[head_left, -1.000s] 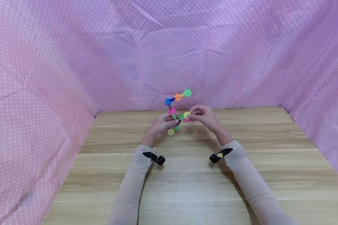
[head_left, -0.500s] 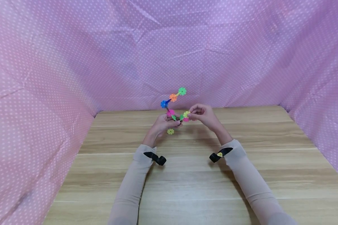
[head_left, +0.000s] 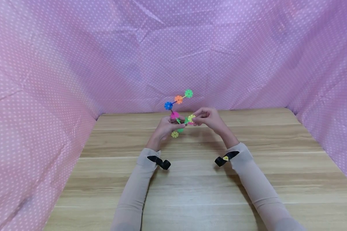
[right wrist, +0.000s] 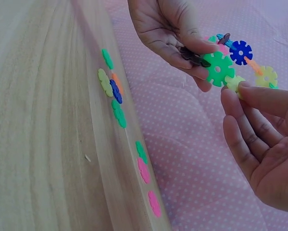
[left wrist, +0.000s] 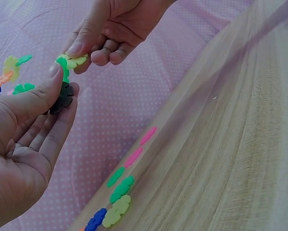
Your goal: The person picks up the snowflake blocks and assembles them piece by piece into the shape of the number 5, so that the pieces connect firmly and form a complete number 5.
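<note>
My left hand (head_left: 165,127) holds a linked chain of notched plastic snowflake discs above the table's far side. In the left wrist view its thumb and fingers pinch the chain around a black disc (left wrist: 62,98) and the green disc (left wrist: 65,70) joined to it. A yellow disc (right wrist: 234,84) meets that green disc's edge, pinched between thumb and fingers of my right hand (head_left: 209,119). How deep their slots engage is unclear. Beyond my left hand, the chain rises through a pink disc (head_left: 174,115), a blue disc (head_left: 168,106) and an orange disc (head_left: 178,99) to a green end disc (head_left: 189,93).
Several loose discs lie along the table's far edge, among them a yellow disc (head_left: 174,134), a blue disc (left wrist: 95,219) and a pink disc (right wrist: 154,203). My hands partly cover them in the head view. A pink dotted cloth (head_left: 173,57) hangs behind the wooden table (head_left: 191,192).
The chain's upper end has swung left, then slightly back right, as my left hand turned it a little. My right hand has stayed nearly still, pinching the yellow disc throughout.
</note>
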Motion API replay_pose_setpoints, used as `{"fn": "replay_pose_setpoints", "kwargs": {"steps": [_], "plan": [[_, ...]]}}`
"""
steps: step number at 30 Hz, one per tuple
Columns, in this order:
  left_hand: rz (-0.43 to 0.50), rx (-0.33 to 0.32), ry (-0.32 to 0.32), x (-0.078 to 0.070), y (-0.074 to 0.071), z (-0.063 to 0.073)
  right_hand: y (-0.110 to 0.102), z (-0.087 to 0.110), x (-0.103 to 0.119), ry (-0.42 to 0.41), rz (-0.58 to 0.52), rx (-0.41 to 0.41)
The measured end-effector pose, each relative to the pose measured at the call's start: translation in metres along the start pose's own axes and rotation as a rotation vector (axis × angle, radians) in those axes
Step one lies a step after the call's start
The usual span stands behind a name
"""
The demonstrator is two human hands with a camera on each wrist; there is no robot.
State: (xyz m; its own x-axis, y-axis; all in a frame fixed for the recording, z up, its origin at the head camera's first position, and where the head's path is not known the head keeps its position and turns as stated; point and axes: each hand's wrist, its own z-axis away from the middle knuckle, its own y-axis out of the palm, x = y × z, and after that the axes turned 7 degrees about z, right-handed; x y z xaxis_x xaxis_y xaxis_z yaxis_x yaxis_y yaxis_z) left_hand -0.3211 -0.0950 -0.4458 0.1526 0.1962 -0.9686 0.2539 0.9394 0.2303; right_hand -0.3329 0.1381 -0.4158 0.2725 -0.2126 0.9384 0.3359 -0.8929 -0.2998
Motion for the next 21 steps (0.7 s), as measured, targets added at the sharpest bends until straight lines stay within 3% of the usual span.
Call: {"fn": "replay_pose_setpoints", "kwargs": {"steps": [21], "plan": [[-0.009,-0.033,0.004,0.0007,0.0013,0.0003,0.0054,0.0017,-0.0032,-0.079,-0.089,-0.024]]}}
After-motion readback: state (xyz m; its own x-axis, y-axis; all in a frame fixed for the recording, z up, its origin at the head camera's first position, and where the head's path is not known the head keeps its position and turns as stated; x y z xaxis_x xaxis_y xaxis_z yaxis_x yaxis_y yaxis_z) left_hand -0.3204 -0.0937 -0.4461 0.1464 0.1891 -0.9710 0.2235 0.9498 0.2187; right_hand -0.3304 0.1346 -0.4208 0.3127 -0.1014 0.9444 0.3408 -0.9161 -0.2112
